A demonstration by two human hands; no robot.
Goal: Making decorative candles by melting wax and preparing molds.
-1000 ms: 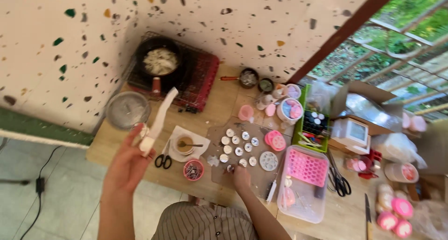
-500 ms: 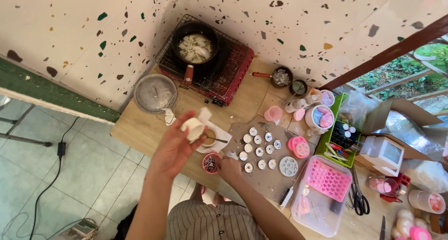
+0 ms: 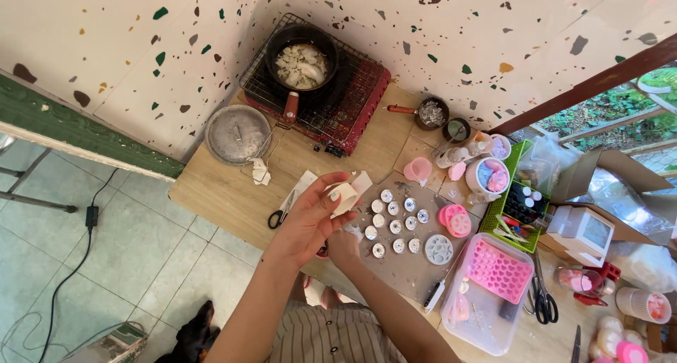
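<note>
**Tape roll in my left hand, right hand down by the small moulds**

My left hand is raised over the near edge of the bench, its grip closed around a white roll of tape with a short loose end sticking up past my fingers. The roll sits between thumb and fingertips, above the bench and not touching it.

My right hand lies lower, partly hidden behind the left one, at the near left corner of the grey mat. I cannot tell whether its grip is open or closed (the fingers are covered by my other wrist).

On the mat, just beside my right hand, stand rows of small round white moulds. To their right lie two pink round lids and a pale round mould with holes. Black-handled scissors lie on the bench to the left of my raised hand. Farther back, a dark pan with whitish pieces sits on a red stove, and a metal lid rests to its left. A clear tray with a pink mould stands at the right.
</note>
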